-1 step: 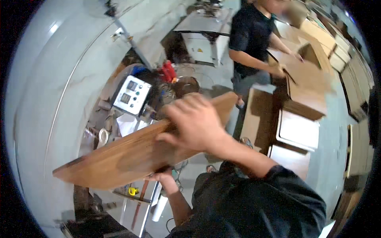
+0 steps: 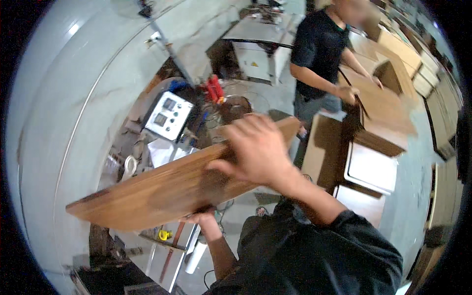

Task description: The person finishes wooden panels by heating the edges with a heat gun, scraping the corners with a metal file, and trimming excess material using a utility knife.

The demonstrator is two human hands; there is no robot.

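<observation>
A long brown wood-grained board [image 2: 162, 189] with tapered ends is held tilted before me, its left end lower than its right. My right hand [image 2: 255, 150] lies over the right part of the board, fingers across its far edge and thumb on its face. Beneath the near edge, my left hand [image 2: 202, 217] supports the board, its fingers partly hidden behind it.
A white control box [image 2: 168, 115] with dials stands beyond the board, near red bottles [image 2: 214, 88] and a roll of tape [image 2: 130, 167]. At right, a co-worker [image 2: 319, 59] handles stacked wooden panels [image 2: 378, 98]. Below lies a yellow tape measure [image 2: 164, 235].
My right hand has slid a little to the right along the board. The left hand stays under it, and the whole view has shifted slightly.
</observation>
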